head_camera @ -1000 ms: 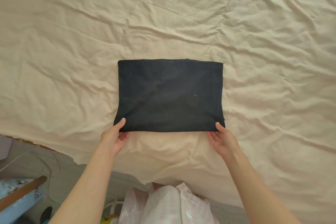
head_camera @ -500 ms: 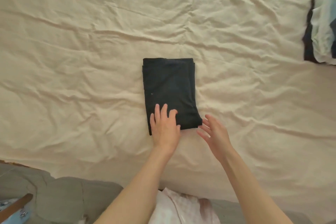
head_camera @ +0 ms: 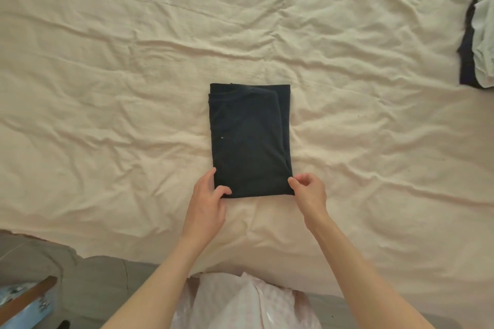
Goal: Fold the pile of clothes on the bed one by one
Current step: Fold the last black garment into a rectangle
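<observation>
The left hand point(head_camera: 207, 201) is gripping the near left corner of the black garment point(head_camera: 250, 141), thumb lying on top of the cloth and fingers tucked at its edge; the right hand point(head_camera: 310, 192) is pinching the near right corner between thumb and curled fingers. Half a second ago the left palm was pressing flat on the cloth and the right hand was hovering open beside it; a second ago the same piece was lying twice as wide, so a sideways fold has just been made and both hands are now taking hold of the narrow result. The garment is lying as a tall, neat rectangle in the middle of the cream bedsheet point(head_camera: 107, 115), its layers showing a slight step along the right edge. Far off at the right border, a heap of other clothes point(head_camera: 478, 35) is waiting, dark and pale pieces together. Judging by this, the black item is nearly finished; one more fold away from the body, or a lift to a stack, seems likely, with plenty of the pile left.
</observation>
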